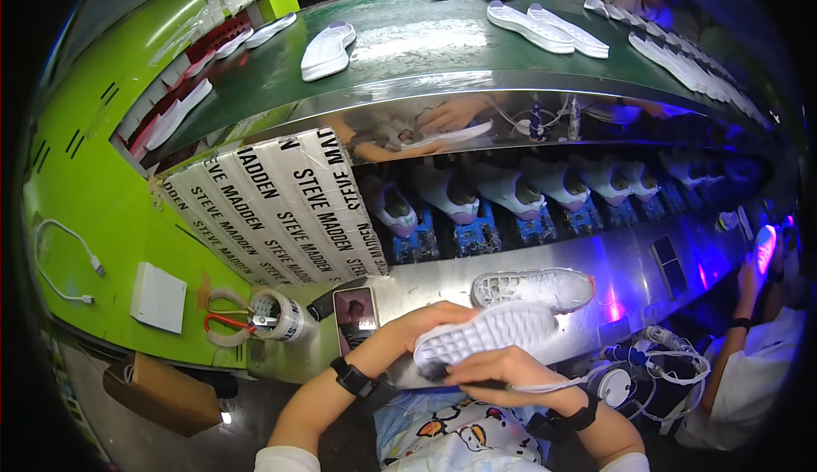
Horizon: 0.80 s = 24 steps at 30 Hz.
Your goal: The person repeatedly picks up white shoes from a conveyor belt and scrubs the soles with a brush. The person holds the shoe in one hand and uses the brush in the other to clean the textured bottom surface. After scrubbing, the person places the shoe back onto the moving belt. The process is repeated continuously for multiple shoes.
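My left hand (432, 320) is closed on the far left edge of a white shoe sole (498, 334), which is tilted with its grid-patterned face up. In my right hand (507, 370) is a thin-handled tool, seemingly a brush, whose dark tip (434, 371) touches the near left end of that sole. The fingers hide most of the tool. Just beyond, another white shoe sole (534, 288) lies hollow side up on the metal bench (425, 280). A white cord (553, 384) runs by my right hand and wrist.
Left of my arms are a phone (354, 317), a tape roll (278, 317) and red-handled scissors (230, 322). White shoe uppers (511, 189) stand in a row under the green conveyor (400, 38), which carries several soles. Coiled cables (672, 366) and a co-worker's arm (739, 327) are at right.
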Available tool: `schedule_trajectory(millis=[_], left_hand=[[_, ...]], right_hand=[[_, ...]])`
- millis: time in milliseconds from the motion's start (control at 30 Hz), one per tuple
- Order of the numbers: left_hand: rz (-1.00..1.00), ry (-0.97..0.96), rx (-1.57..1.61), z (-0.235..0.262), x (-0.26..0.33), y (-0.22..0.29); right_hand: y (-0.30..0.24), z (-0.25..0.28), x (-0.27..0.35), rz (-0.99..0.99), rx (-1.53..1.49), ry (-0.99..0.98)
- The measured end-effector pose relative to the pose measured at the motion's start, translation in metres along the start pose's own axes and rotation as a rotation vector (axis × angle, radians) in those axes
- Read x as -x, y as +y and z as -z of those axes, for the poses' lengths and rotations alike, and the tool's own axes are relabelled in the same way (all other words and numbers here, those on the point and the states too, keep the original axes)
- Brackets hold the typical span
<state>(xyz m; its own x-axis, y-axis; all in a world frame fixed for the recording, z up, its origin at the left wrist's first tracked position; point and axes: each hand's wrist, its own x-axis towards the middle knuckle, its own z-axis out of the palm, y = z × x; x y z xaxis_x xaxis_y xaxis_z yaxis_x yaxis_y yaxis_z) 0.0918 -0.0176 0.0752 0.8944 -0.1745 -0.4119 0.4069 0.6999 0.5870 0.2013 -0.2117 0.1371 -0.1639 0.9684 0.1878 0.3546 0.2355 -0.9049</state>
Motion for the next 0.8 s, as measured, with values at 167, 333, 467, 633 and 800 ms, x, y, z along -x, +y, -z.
schedule_trajectory(millis=[167,333,467,633,800], left_hand=[[0.36,-0.051,-0.091,0.008,-0.019,-0.002],[0.143,0.067,0.097,0.014,-0.003,0.005],[-0.453,-0.129,0.46,-0.022,-0.009,-0.033],[-0.539,0.024,0.758,-0.024,-0.015,-0.058],[-0.64,-0.247,0.864,-0.026,-0.018,-0.047]], right_hand=[[-0.011,0.023,0.0,0.155,0.32,0.057],[0.002,0.043,0.032,-0.096,-0.156,0.183],[-0.008,0.023,0.011,-0.135,-0.178,0.458],[-0.001,0.004,-0.017,-0.027,0.323,0.809],[-0.003,-0.029,-0.01,-0.129,-0.258,0.515]])
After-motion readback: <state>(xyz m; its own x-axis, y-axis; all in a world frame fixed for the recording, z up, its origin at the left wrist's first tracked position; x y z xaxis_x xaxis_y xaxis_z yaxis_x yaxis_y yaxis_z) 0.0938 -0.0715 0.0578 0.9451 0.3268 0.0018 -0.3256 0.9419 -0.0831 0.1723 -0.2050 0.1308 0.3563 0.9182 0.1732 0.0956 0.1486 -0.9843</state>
